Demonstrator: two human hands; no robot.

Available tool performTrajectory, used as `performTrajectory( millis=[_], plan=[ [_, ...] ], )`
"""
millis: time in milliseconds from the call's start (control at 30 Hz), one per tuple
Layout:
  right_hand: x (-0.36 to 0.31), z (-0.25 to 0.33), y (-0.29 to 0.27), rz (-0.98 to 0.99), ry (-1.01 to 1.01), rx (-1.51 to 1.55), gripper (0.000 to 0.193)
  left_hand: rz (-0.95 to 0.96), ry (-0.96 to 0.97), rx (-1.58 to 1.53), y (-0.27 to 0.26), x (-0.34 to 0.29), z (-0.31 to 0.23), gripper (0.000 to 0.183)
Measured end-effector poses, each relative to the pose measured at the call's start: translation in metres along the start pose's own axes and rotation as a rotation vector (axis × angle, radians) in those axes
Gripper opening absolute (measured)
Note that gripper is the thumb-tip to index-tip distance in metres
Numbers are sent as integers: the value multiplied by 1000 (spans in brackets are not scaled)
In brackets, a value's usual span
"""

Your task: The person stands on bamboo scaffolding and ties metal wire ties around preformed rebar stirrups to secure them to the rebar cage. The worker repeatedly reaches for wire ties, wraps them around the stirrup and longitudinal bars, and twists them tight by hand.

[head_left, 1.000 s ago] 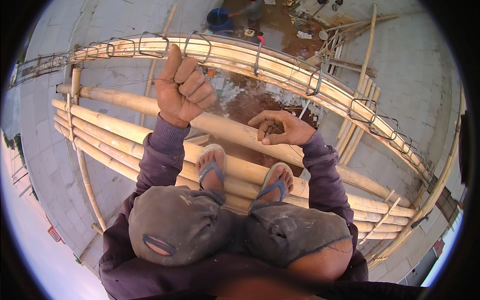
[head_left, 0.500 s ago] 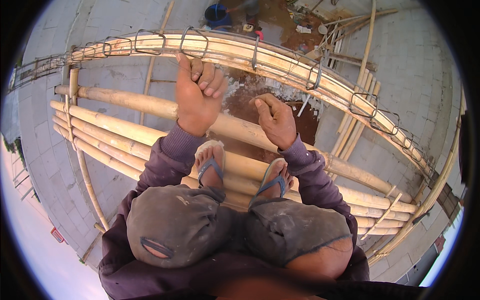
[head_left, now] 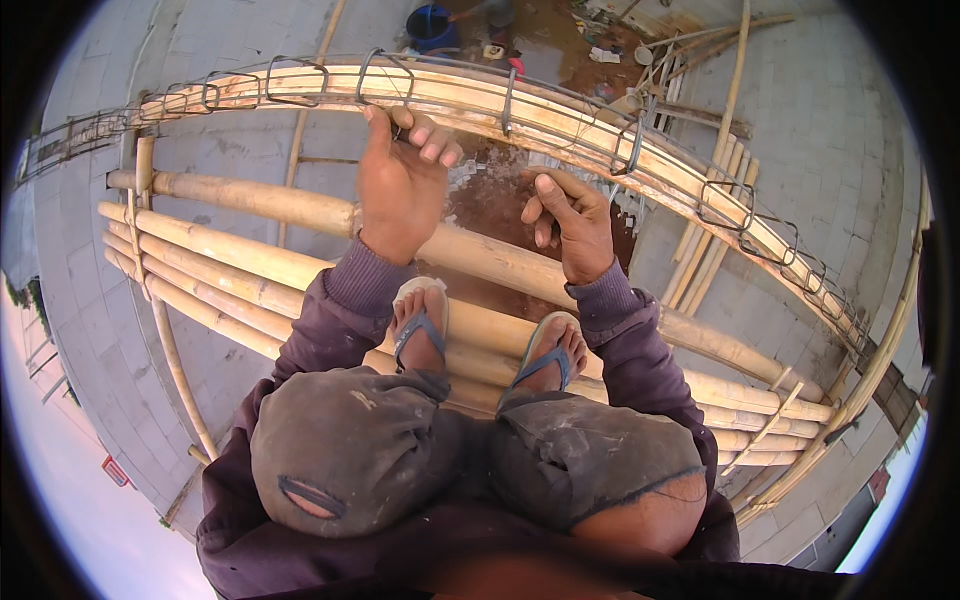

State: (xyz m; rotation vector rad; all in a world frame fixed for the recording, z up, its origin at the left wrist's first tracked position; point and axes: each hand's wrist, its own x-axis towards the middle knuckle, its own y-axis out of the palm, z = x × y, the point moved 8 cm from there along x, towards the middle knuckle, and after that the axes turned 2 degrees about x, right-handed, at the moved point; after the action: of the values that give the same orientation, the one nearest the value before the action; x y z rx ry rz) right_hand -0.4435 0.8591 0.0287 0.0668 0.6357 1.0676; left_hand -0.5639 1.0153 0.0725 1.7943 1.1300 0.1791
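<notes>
My left hand (head_left: pixel 405 190) is raised at the lower edge of a long steel rebar frame (head_left: pixel 508 105), close to one of its square stirrups (head_left: pixel 385 82). Its fingers are curled, and a thin dark wire (head_left: pixel 402 132) shows between them. To its right, my right hand (head_left: pixel 575 220) hangs in the air below the frame, apart from it. The thumb is pressed against the bent fingers; anything pinched there is too small to make out. Pale boards (head_left: pixel 450 92) run along inside the rebar.
My sandalled feet (head_left: pixel 420 335) rest on a platform of bamboo poles (head_left: pixel 240 255). A thicker bamboo pole (head_left: pixel 490 262) crosses in front. Grey block walls (head_left: pixel 840 110) stand on both sides. Far below are a blue bucket (head_left: pixel 432 30), another person's arm (head_left: pixel 470 14) and scattered debris.
My right hand has moved to the right and turned, so its thumb now faces me. My left hand has shifted slightly right beside the stirrup, its fingers a little less curled.
</notes>
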Motion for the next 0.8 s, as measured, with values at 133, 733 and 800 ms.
performTrajectory(
  millis=[133, 733, 800],
  plan=[
    [-22, -5, 27, 253, 92, 70, 39, 41, 61, 72, -1, 6, -9, 42],
    [-10, 8, 17, 419, 10, -376, 40, 553, 461, 1381, 22, -16, 2, 13],
    [-10, 26, 19, 334, -283, -505, 33, 557, 476, 1459, 23, -16, 3, 13]
  ],
)
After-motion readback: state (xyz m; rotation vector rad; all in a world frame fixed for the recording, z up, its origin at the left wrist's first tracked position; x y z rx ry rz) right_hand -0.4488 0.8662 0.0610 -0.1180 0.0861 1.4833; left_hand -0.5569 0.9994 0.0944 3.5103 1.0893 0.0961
